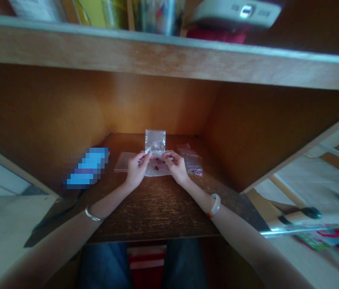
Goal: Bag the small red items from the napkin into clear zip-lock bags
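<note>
A small clear plastic bag (155, 138) stands up at the back of the wooden desk, its lower edge between my two hands. My left hand (138, 167) pinches its left corner, and my right hand (175, 165) has thumb and fingers closed at its right corner. Beneath them lies a larger clear bag (157, 170) with small dark red pieces on or in it. To the left is a flat stack of clear bags (122, 161). Several more clear bags (192, 160) overlap at the right, some with small pinkish contents.
A blurred-out bright blue screen (88, 167) leans at the desk's left, with a dark cable (63, 212) running below it. Wooden side panels flank the desk (157, 212). An upper shelf (169, 56) crosses above, holding a white device (237, 14) and jars.
</note>
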{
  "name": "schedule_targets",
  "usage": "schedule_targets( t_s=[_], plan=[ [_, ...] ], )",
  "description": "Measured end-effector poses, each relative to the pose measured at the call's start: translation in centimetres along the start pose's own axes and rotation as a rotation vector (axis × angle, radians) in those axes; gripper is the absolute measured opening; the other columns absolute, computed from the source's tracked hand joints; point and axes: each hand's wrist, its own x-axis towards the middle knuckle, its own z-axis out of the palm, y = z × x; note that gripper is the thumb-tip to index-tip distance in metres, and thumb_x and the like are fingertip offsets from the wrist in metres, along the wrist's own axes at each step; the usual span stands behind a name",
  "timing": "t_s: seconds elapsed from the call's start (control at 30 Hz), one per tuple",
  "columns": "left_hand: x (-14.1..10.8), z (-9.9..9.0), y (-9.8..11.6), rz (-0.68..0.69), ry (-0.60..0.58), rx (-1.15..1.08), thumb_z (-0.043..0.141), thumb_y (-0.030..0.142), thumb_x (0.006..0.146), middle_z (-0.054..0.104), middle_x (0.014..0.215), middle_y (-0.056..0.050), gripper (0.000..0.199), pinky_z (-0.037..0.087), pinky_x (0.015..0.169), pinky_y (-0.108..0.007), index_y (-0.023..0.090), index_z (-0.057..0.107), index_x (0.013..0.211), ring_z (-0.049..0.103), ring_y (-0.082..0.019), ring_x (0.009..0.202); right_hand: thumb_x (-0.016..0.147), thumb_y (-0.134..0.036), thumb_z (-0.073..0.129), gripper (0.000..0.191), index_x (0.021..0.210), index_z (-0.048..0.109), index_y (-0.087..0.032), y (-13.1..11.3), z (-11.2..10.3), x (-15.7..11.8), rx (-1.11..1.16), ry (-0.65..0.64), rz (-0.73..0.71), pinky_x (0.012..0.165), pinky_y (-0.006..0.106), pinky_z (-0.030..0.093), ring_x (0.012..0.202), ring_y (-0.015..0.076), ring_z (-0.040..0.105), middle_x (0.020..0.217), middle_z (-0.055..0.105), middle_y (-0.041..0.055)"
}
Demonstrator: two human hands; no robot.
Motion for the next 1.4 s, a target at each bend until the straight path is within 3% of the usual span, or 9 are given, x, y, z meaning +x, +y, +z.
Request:
schedule_targets(
  t_s=[0.43,0.73,1.07,1.4],
  plan=[
    [0.1,0.4,-0.4,-0.014,-0.017,-0.100,0.064,0.040,0.078,0.070,0.082,-0.004,0.023,0.052,0.071,-0.027,0.017,0.063,0.085,0.065,-0.016,0.076,0.083,-0.036,0.055,0.020,0.077,0.063,-0.020,0.4,0.0,0.1,-0.049,0.040,-0.008,0.060,0.026,0.045,0.075,0.0163,0.060,0.079,0.065,0.0033],
    [0.2,0.2,-0.4,0.010,-0.036,-0.053,0.061,0.040,0.079,0.069,0.085,-0.005,0.023,0.051,0.074,-0.029,0.018,0.063,0.084,0.064,-0.017,0.079,0.081,-0.031,0.057,0.015,0.079,0.066,-0.020,-0.6,-0.1,-0.1,-0.047,-0.027,-0.022,0.067,0.027,0.047,0.076,0.0154,0.061,0.082,0.069,0.0029],
    [0.1,0.0,0.4,0.051,-0.122,-0.001,0.060,0.035,0.082,0.069,0.081,-0.004,0.018,0.051,0.072,-0.028,0.018,0.065,0.082,0.065,-0.017,0.077,0.081,-0.031,0.055,0.015,0.076,0.065,-0.019,-0.8,-0.1,-0.1,-0.099,-0.048,-0.057,0.061,0.025,0.044,0.072,0.0144,0.059,0.078,0.067,0.0023],
    [0.0,0.0,0.4,0.079,-0.106,0.039,0.059,0.035,0.082,0.069,0.081,-0.004,0.018,0.051,0.070,-0.028,0.018,0.065,0.081,0.064,-0.017,0.075,0.081,-0.032,0.058,0.015,0.078,0.067,-0.021,-1.0,-0.1,-0.3,-0.081,-0.072,-0.050,0.058,0.025,0.045,0.072,0.0151,0.061,0.076,0.067,0.0022]
  ],
)
